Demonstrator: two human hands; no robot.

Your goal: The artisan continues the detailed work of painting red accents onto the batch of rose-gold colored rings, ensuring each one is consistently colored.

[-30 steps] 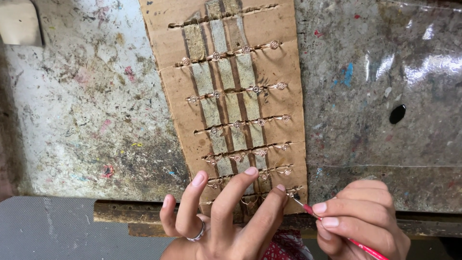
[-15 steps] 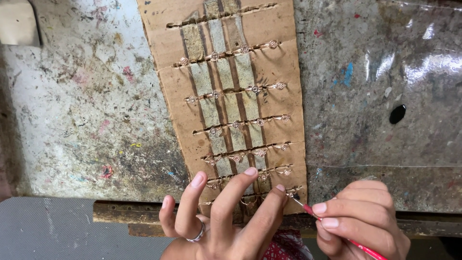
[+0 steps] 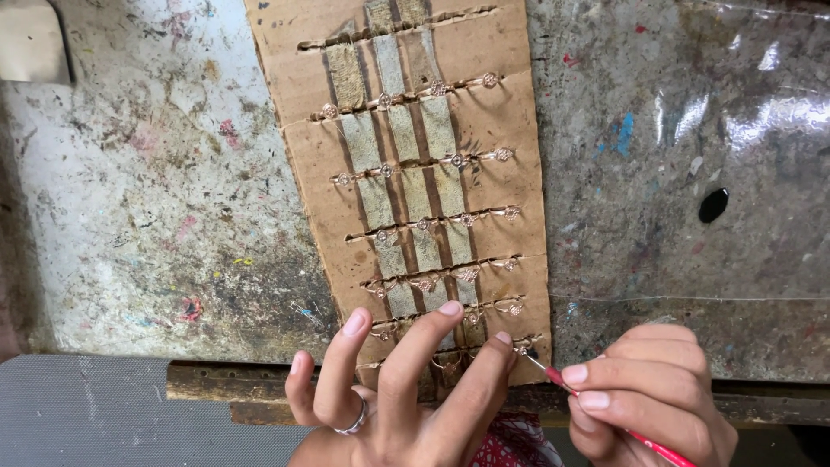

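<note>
- Right hand (image 3: 644, 393): fingers pinched together on a thin red brush (image 3: 605, 415); tip is set against the lowest ring (image 3: 521, 348) at the card's bottom right corner.
- Left hand (image 3: 406, 389): fingers spread apart, nothing gripped; fingertips are pressed flat on the bottom rows of the cardboard strip (image 3: 406, 182), pinning it down. A silver band is worn on 1 finger.
- Change vs 0.5 s and 1.0 s ago: none seen. Both hands and the brush tip are held in the same spots, so the work is judged to be fine detail on that 1 ring, not a move between rings.
- Card: slotted in rows, about 4 small copper-toned rings per row, crossed by 3 grey-green tape bands.
- Card is laid on a paint-stained workbench (image 3: 138, 199); clear plastic sheet (image 3: 743, 121) at right.
</note>
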